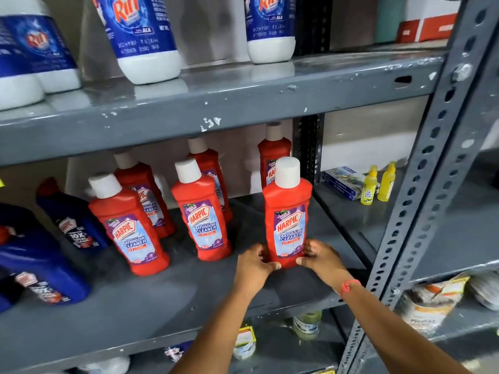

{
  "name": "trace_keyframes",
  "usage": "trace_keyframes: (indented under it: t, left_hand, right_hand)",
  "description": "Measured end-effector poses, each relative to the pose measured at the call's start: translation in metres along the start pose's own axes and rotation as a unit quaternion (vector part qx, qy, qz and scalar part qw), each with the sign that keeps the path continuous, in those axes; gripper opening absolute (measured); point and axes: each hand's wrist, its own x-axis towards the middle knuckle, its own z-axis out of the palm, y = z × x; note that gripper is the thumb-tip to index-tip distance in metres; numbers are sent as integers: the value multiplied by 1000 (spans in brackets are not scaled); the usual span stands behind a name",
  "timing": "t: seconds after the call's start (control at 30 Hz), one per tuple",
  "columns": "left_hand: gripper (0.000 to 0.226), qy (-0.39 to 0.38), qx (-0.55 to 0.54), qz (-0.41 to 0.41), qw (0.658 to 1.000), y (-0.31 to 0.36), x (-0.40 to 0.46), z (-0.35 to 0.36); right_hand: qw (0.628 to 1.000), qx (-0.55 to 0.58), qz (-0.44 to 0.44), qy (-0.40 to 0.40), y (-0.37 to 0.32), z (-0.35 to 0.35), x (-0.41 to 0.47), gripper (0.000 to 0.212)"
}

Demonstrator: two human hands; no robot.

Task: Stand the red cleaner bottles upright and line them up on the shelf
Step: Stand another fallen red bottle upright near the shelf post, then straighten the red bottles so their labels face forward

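Note:
Several red cleaner bottles with white caps stand upright on the grey middle shelf [162, 300]. The front row holds a left bottle [127, 225], a middle bottle [201, 211] and a right bottle [287, 211]. Behind them stand three more: a back-left bottle [145, 193], a back-middle bottle [209, 160] and a back-right bottle [272, 152]. My left hand [253, 268] and my right hand [321, 259] grip the base of the right front bottle from both sides; it rests on the shelf.
Dark blue cleaner bottles [70, 220] stand at the shelf's left end. White-and-blue detergent bottles [145, 33] fill the shelf above. A perforated grey upright [421, 190] rises at the right, with yellow glue bottles [378, 184] and a blue box [343, 182] beyond it. Jars sit on the shelf below.

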Motion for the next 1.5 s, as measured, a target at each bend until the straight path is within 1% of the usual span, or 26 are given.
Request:
trace_keyframes:
  t: [0.13,0.2,0.23,0.27,0.3,0.33,0.37,0.4,0.47,0.53,0.6,0.63,0.7,0.77,0.83,0.9,0.93,1.0,1.1,1.23,1.5]
  left_hand:
    - [37,8,11,-3,1000,5,-6,1]
    - [36,10,11,-1,1000,5,-8,-1]
    - [35,11,7,-3,1000,3,-9,-3]
    - [36,18,0,-9,1000,1,-10,-7]
    - [36,34,-10,-16,999,-2,-12,-13]
    - [33,64,-23,-20,997,-6,-13,-20]
    - [27,102,-36,-23,994,-12,-14,-30]
    - [20,142,-45,-28,988,-18,-15,-40]
    - [12,209,-47,-40,976,-30,-18,-61]
    - [13,249,-55,-48,966,-41,-17,-78]
    - [20,266,-47,-58,961,-51,-13,-93]
    - [27,269,-33,-62,961,-56,-10,-100]
    - [42,242,-8,-64,968,-63,-2,-113]
    - [52,186,-1,-60,981,-68,8,-124]
    - [51,128,-10,-58,990,-69,15,-132]
    - [38,77,-7,-40,996,-68,20,-136]
    - [30,64,-7,-28,998,-67,21,-136]
    - [24,65,-17,-19,998,-67,21,-134]
    - [25,76,-24,-15,997,-68,15,-131]
    - [25,75,-29,1,997,-70,-1,-127]
    - [25,58,-19,18,998,-71,-32,-122]
  right_hand:
    - [1000,-8,6,0,-3,2,-2,47]
    - [1000,18,12,15,-2,7,-6,51]
    - [998,40,9,55,0,10,-12,50]
    - [991,48,-4,122,2,14,-20,44]
    - [979,39,-23,197,5,19,-30,34]
    - [967,8,-43,251,9,26,-42,25]
    - [960,-30,-70,270,13,34,-55,25]
    - [960,-68,-104,252,15,46,-70,32]
    - [967,-114,-160,161,16,72,-88,41]
    - [972,-120,-184,79,6,100,-87,32]
    - [977,-102,-179,59,-14,125,-69,24]
    - [982,-80,-161,62,-25,135,-54,26]
    - [994,-21,-94,57,-47,146,-21,46]
    - [998,-28,-33,34,-59,150,10,62]
    - [997,-73,-19,3,-64,150,30,66]
    - [997,-66,-16,-30,-65,154,38,60]
    - [997,-70,-16,-33,-64,156,39,57]
    - [995,-90,-21,-22,-62,158,40,50]
    - [996,-89,-21,2,-62,158,36,48]
    - [995,-99,-18,6,-57,154,19,52]
    - [991,-131,-28,22,-50,145,-24,45]
